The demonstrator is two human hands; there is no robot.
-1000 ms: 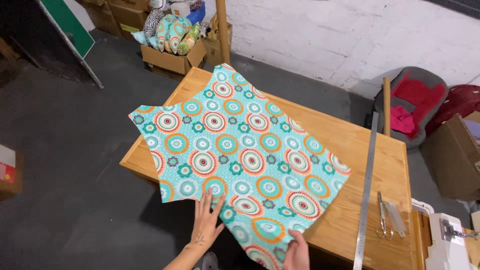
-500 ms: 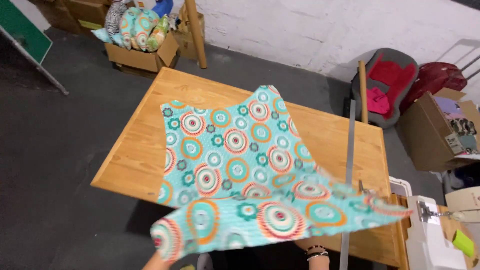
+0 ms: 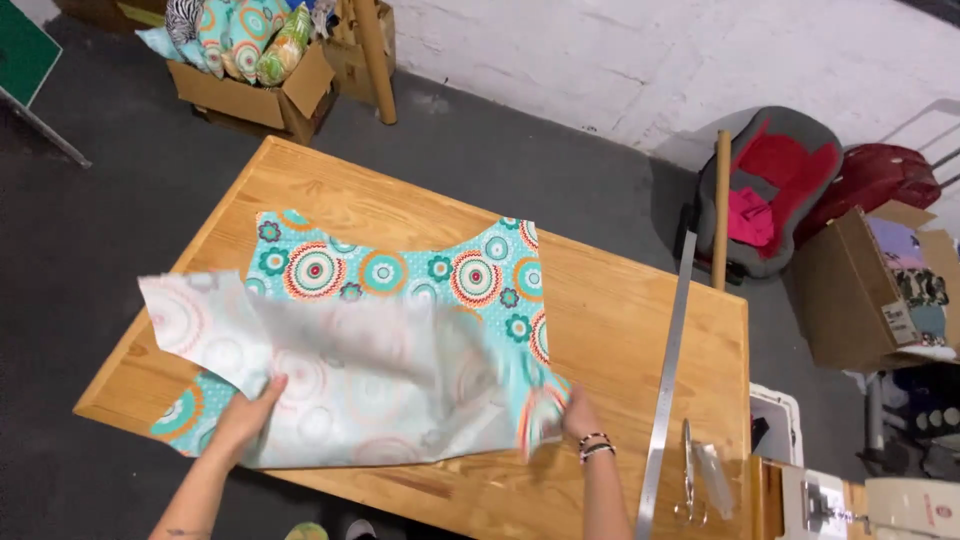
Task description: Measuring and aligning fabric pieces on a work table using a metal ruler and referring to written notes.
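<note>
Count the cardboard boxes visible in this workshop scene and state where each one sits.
2. One cardboard box holding patterned cushions sits on the floor, top left; another stands at the right beside the chairs. Others may be hidden.

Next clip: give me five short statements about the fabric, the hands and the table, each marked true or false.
1. Both hands grip the patterned fabric. True: the left hand holds its near left edge and the right hand its near right corner.
2. The fabric lies fully flat, print side up. False: the near part is turned over, showing its pale underside.
3. A long metal ruler lies on the wooden table, right of the fabric. True.
4. The scissors rest on top of the fabric. False: they lie apart from it, by the ruler's near end.
5. The right wrist is bare. False: it wears bracelets.
</note>
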